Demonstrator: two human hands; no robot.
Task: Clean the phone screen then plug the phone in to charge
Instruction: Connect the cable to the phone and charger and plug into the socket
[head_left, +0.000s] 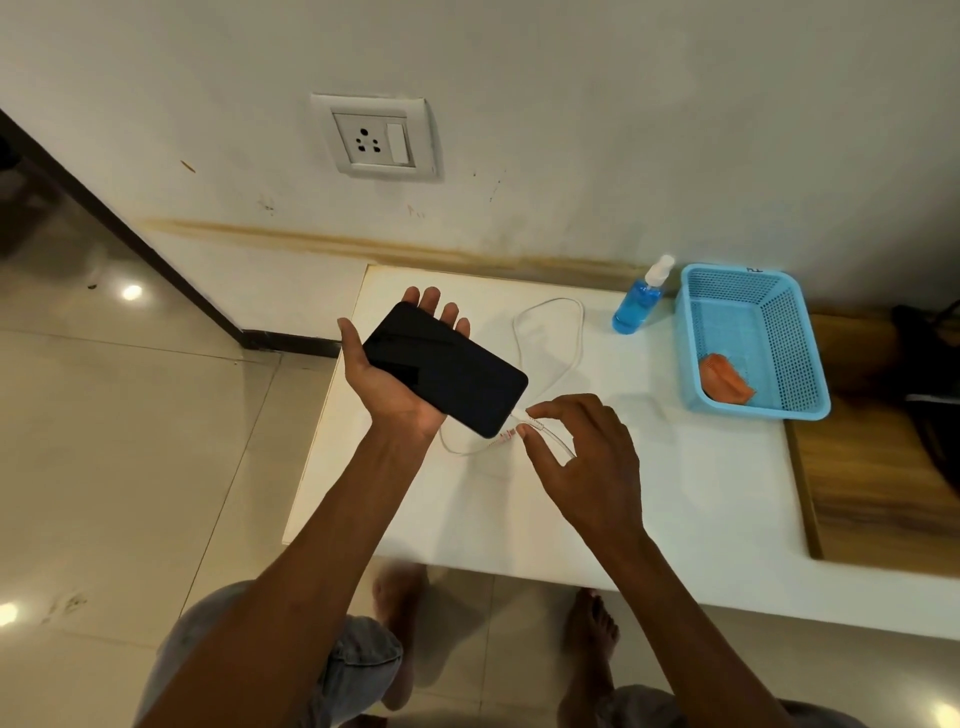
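A black phone (444, 369) with a dark screen lies face up across my left hand (387, 379), which cradles it from below above the white table's left edge. My right hand (582, 462) pinches the connector end of a white charging cable (553, 332) right at the phone's lower end, thumb and forefinger closed on it. The cable loops back across the table top. A white wall socket (376, 137) with a switch sits on the wall above, with nothing plugged into it.
A blue spray bottle (636, 304) stands at the back of the white table (675, 493). Beside it a blue mesh basket (753, 340) holds an orange cloth (724, 384). A wooden surface lies to the right, tiled floor to the left.
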